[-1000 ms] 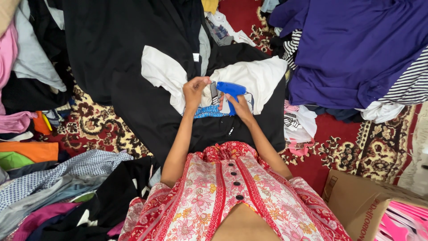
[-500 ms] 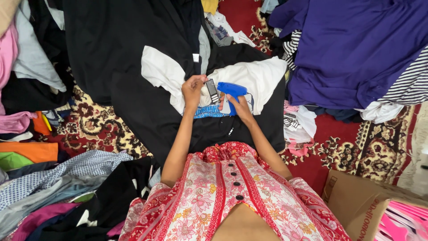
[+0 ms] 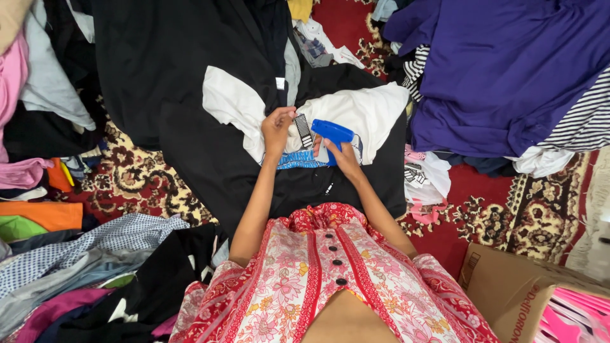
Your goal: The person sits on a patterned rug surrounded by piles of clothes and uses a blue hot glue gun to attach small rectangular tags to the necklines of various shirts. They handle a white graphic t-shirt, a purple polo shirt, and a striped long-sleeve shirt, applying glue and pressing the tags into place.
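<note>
A black and white garment (image 3: 235, 101) lies spread on the floor in front of me. My left hand (image 3: 277, 129) pinches a small striped paper tag (image 3: 304, 129) at the garment's collar area. My right hand (image 3: 344, 156) grips a blue tagging gun (image 3: 332, 134), its tip pointing left toward the tag. Under both hands lies a blue printed patch of fabric (image 3: 298, 160). My lap is covered by a red and pink floral dress (image 3: 330, 279).
Piles of clothes surround me: a purple garment (image 3: 502, 70) at the right, orange, green and checked pieces (image 3: 82, 235) at the left. A cardboard box (image 3: 508, 292) holding pink items sits at the lower right. A red patterned carpet (image 3: 495, 209) lies underneath.
My left hand has shifted the tag slightly against the gun's tip. Everything else stays as it was.
</note>
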